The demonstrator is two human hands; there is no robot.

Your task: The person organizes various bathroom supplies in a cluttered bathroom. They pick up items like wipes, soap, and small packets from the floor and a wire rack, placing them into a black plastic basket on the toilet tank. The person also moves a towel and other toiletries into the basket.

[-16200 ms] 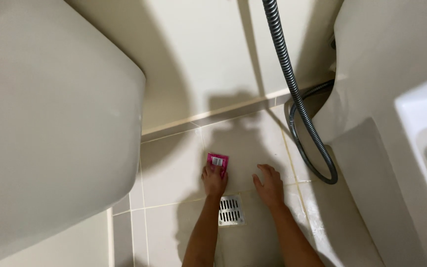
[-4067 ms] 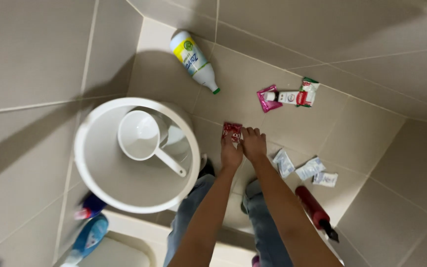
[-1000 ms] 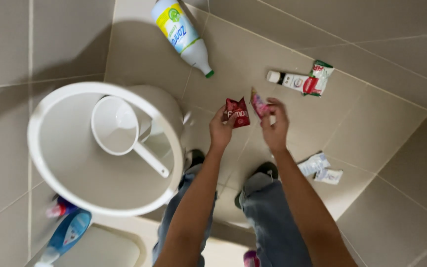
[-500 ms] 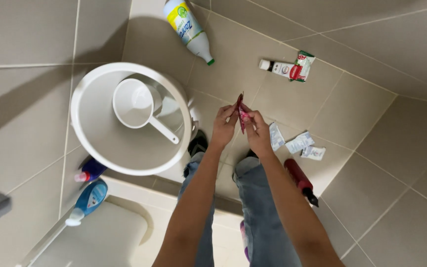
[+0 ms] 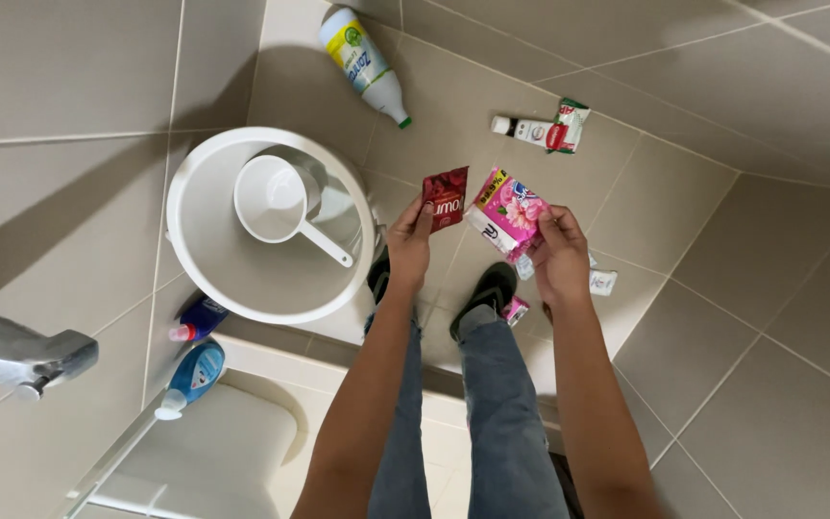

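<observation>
Dark red sachet (image 5: 445, 198) pinched in left hand (image 5: 409, 241) | pink sachet (image 5: 508, 211) gripped in right hand (image 5: 559, 258) | both held beside white basin (image 5: 206, 279) | more packets (image 5: 599, 281) left on floor (image 5: 722, 192)

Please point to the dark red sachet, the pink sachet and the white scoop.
dark red sachet (image 5: 446, 197), head view, middle of its face, held by left hand.
pink sachet (image 5: 509, 210), head view, its flowered front, held by right hand.
white scoop (image 5: 271, 197), head view, inside its cup.
</observation>
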